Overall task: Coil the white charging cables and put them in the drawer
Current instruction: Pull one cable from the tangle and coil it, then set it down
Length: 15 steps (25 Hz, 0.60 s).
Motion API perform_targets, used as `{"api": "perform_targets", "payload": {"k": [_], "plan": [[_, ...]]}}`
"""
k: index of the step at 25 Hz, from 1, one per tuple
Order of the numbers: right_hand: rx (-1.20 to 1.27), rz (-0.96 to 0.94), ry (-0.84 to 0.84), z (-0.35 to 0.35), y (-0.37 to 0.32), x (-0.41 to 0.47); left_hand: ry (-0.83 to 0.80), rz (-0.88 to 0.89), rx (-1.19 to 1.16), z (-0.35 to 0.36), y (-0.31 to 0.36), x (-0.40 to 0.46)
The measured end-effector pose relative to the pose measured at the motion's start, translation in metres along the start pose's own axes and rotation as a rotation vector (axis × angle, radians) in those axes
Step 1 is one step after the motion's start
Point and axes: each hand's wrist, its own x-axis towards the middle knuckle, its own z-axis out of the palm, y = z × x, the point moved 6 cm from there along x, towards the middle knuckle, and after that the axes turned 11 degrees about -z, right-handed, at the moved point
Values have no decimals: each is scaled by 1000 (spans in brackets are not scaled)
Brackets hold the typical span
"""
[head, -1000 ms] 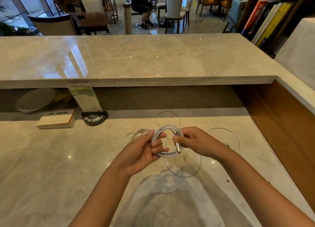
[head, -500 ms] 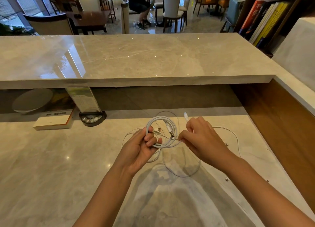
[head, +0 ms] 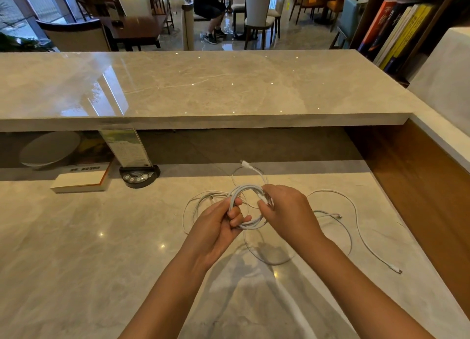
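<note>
The coiled cable (head: 245,206) sits between both hands above the desk (head: 76,249), with loose cables (head: 356,226) lying to its right. A book (head: 81,179) and a round device (head: 139,177) lie far left, under the raised counter (head: 203,84).

Both hands (head: 254,219) raised together, fingers curled, apparently pinching, forearms converging from below.

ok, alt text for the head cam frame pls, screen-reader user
Two bare hands hold a partly coiled white charging cable above a marble desk: the left hand grips the loops, the right hand pinches the other side. More white cables lie loose on the desk beneath and to the right. No drawer shows.
</note>
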Motion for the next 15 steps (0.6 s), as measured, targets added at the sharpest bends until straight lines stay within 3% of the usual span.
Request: {"api": "perform_targets", "payload": {"k": [5, 9, 13, 15], "plan": [[317, 69, -205, 4, 18, -4, 29, -66, -11, -12, -3, 1], [620, 233, -149, 0, 25, -9, -15, -115, -116, -11, -8, 1], [1259, 501, -69, 2, 27, -14, -38, -94, -180, -8, -5, 0], [1368, 611, -12, 4, 33, -13, -76, -91, -166, -3, -3, -2]]}}
